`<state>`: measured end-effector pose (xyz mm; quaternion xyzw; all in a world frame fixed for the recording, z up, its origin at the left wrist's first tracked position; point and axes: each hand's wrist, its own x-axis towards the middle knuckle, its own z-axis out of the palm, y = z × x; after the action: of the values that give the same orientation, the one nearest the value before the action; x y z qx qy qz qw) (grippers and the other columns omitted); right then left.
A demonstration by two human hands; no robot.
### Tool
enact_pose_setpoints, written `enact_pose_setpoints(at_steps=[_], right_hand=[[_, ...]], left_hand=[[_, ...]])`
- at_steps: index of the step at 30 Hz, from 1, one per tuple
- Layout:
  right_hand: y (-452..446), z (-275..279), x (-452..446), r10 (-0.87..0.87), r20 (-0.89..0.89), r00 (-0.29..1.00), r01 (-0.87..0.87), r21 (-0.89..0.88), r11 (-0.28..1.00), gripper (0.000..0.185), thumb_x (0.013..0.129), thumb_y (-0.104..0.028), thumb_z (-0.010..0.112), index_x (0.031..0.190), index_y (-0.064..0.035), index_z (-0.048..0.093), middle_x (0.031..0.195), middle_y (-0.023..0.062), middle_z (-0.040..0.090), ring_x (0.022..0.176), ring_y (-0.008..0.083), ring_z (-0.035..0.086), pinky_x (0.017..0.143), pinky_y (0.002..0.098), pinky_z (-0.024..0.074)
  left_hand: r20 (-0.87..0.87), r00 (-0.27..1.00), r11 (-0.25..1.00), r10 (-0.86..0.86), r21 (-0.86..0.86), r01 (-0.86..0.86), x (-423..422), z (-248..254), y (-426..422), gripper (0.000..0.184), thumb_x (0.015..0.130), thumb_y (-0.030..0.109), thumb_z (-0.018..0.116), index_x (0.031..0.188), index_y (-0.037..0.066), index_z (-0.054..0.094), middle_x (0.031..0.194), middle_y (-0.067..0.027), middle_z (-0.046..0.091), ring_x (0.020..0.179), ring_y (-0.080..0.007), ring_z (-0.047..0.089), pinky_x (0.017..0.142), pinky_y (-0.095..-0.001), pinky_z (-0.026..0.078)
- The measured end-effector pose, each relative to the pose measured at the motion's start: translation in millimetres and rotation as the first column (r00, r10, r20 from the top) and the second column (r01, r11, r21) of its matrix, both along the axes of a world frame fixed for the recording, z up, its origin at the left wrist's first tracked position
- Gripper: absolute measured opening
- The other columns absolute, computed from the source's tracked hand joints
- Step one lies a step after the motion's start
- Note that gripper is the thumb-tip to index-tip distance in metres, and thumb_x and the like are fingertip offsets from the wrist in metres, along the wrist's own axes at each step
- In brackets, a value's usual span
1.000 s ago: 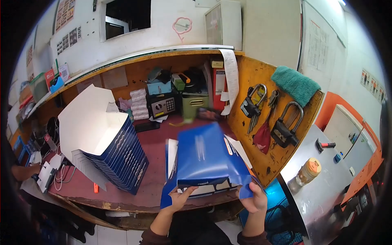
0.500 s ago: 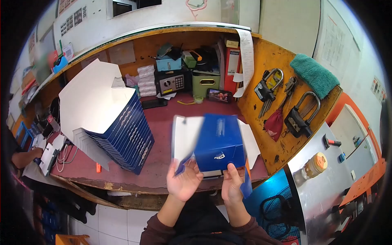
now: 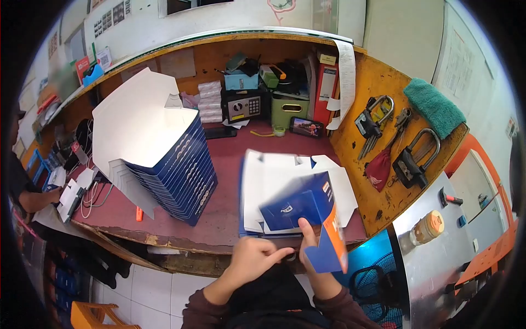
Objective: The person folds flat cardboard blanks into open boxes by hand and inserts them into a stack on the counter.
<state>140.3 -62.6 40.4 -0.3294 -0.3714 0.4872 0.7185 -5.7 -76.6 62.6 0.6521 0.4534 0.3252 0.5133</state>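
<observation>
My right hand (image 3: 312, 247) grips a partly folded blue box (image 3: 296, 205) with an orange panel, its thumb on the near face. Just left of the box is my left hand (image 3: 256, 259), off the cardboard, thumb stretched out and the other fingers curled but apart, with nothing in it. Behind and under the box lie flat cardboard sheets (image 3: 344, 186), white side up, on the dark red desk (image 3: 230, 159). A tall nested stack of blue boxes (image 3: 183, 175) with white insides stands to the left.
Along the back are a small safe (image 3: 244, 108), a green bin (image 3: 287, 112) and a phone (image 3: 307, 127). Padlocks (image 3: 411, 167) hang on the right panel. A bottle (image 3: 427, 227) and a hammer (image 3: 450, 198) lie beyond. Another person's arm (image 3: 38, 200) is at far left.
The box has turned and tilted, showing its orange panel. My left hand has come away from the box. The view has shifted, so the desk appears further right.
</observation>
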Motion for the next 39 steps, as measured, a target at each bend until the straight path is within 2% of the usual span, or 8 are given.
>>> enact_pose_setpoints(at_steps=[3,10,12,16,17,20,27,39], right_hand=[[22,-15,11,0.012,0.682,0.732,-0.021,0.005,1.000,0.032,0.081,-0.010,0.059,0.110,-0.0010,0.050,0.100,0.0104,0.057,0.092,0.0207,0.054,0.080,0.0327,0.0427],[6,68,-22,-0.234,0.950,0.207,-0.305,0.290,0.907,0.027,0.074,-0.025,0.065,0.091,-0.0054,0.060,0.089,0.0115,0.058,0.087,0.0277,0.055,0.080,0.0402,0.0401],[11,78,-28,-0.408,0.891,-0.198,-0.395,0.309,0.865,0.021,0.071,-0.025,0.065,0.081,-0.0074,0.060,0.079,0.0062,0.056,0.080,0.0227,0.055,0.078,0.0389,0.0377],[40,140,-47,-0.542,0.840,-0.028,-0.642,0.401,0.654,0.020,0.075,-0.020,0.064,0.081,-0.0049,0.054,0.078,0.0067,0.054,0.078,0.0239,0.053,0.079,0.0378,0.0331],[50,161,-54,-0.562,0.827,0.008,-0.687,0.413,0.597,0.020,0.077,-0.020,0.063,0.082,-0.0037,0.053,0.077,0.0077,0.052,0.076,0.0256,0.052,0.078,0.0372,0.0336],[73,213,-89,-0.426,0.898,0.109,-0.837,0.313,0.448,0.015,0.079,-0.016,0.059,0.079,-0.0016,0.054,0.066,0.0130,0.049,0.063,0.0298,0.048,0.068,0.0349,0.0389],[109,243,-169,-0.145,0.988,-0.059,-0.868,0.021,0.495,0.032,0.076,-0.026,0.062,0.089,0.0045,0.062,0.070,0.0163,0.061,0.058,0.0238,0.053,0.058,0.0322,0.0440],[119,203,-201,-0.460,0.883,-0.090,-0.785,0.221,0.578,0.031,0.064,-0.023,0.065,0.067,0.0067,0.060,0.057,0.0205,0.057,0.058,0.0319,0.059,0.059,0.0359,0.0484]], left_hand=[[-0.055,0.839,0.540,0.541,0.788,-0.296,-5,15,-1,0.053,0.058,0.030,0.079,0.095,0.002,0.054,0.075,-0.0094,0.057,0.065,-0.0273,0.059,0.055,-0.0332,0.047],[0.274,0.930,0.958,0.244,0.078,-0.274,-32,-18,46,0.042,0.082,0.006,0.057,0.119,0.001,0.038,0.112,-0.0094,0.048,0.100,-0.0183,0.051,0.078,-0.0313,0.047],[0.705,0.652,0.957,0.280,-0.147,-0.251,-34,-9,42,0.061,0.085,0.033,0.057,0.131,0.006,0.026,0.122,-0.0088,0.044,0.109,-0.0174,0.046,0.084,-0.0340,0.045],[0.358,0.907,0.877,0.220,0.334,-0.345,-82,39,13,0.065,0.073,0.015,0.070,0.127,0.005,0.035,0.120,-0.0107,0.044,0.093,-0.0186,0.057,0.066,-0.0283,0.051],[0.165,0.918,0.583,0.361,0.728,-0.361,-99,48,15,0.051,0.068,0.007,0.071,0.115,0.004,0.049,0.116,-0.0101,0.047,0.078,-0.0165,0.060,0.059,-0.0236,0.050],[0.110,0.524,0.134,0.845,0.905,-0.405,-141,70,16,0.032,0.078,0.010,0.060,0.109,0.003,0.053,0.108,-0.0112,0.053,0.074,-0.0236,0.058,0.058,-0.0307,0.046],[-0.045,0.487,0.159,0.872,0.968,-0.196,-179,83,33,0.007,0.079,0.009,0.057,0.085,0.008,0.060,0.085,-0.0022,0.059,0.064,-0.0241,0.059,0.052,-0.0318,0.045],[-0.135,0.666,0.293,0.733,0.947,-0.130,-198,96,39,0.005,0.073,0.006,0.061,0.078,0.006,0.062,0.076,-0.0016,0.059,0.059,-0.0205,0.058,0.050,-0.0275,0.043]])
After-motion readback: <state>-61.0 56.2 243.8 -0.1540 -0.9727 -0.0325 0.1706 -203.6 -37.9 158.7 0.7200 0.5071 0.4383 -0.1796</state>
